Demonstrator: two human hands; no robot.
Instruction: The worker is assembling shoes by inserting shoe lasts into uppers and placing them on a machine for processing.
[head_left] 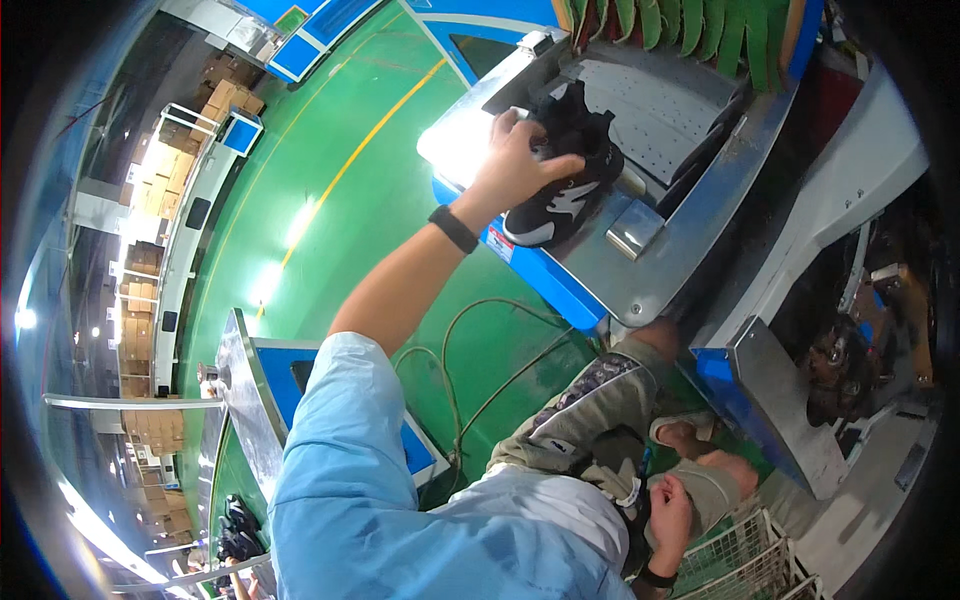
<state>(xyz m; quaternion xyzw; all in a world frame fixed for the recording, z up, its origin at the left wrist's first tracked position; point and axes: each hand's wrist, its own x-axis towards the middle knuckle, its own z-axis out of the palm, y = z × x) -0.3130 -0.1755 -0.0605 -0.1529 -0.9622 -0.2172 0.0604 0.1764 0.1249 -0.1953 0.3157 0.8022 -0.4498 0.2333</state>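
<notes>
My left hand (520, 160), a dark band at its wrist, reaches out to black sneakers (565, 210) with white marks on the side. They rest at the near left edge of a metal machine bed (690, 235). Its thumb lies along the top of the shoe and the fingers curl round the far side, where the fingertips are partly hidden. Low at the right, close to my lap, my right hand (670, 515) is closed with bent fingers. Whatever it may hold is too small or hidden to name.
Green strips (690, 30) hang over a perforated metal plate (655, 100) on the machine. A thick white metal arm (820, 210) and a metal panel (775, 400) stand at the right. A wire basket (745, 560) sits below. Hoses (455, 400) lie on the green floor.
</notes>
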